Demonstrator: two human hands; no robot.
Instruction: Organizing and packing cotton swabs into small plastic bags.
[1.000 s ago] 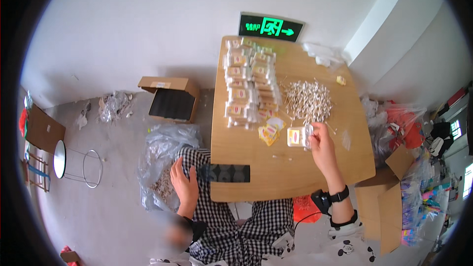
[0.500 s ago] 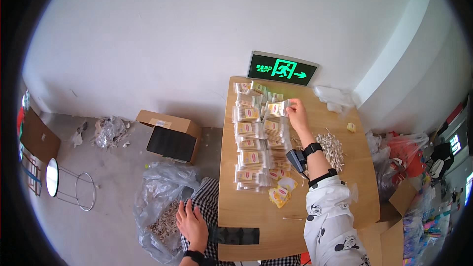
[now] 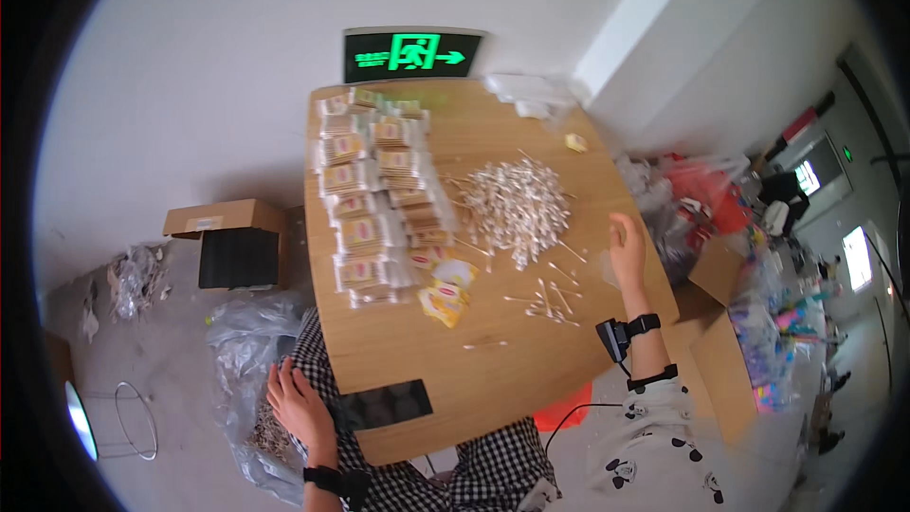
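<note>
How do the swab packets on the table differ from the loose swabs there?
The packets are lined up in two rows, while the loose pile is jumbled, with swabs pointing every way. The packets lie toward the left edge; the loose pile lies to their right. The packets carry yellowish labels, whereas the loose pile shows bare white tips. Both rest on the table.

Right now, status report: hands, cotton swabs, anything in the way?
Left hand open by plastic sack. Right hand beside clear bag. Cotton swabs heaped on table. Yellow cards possibly in the way.
</note>
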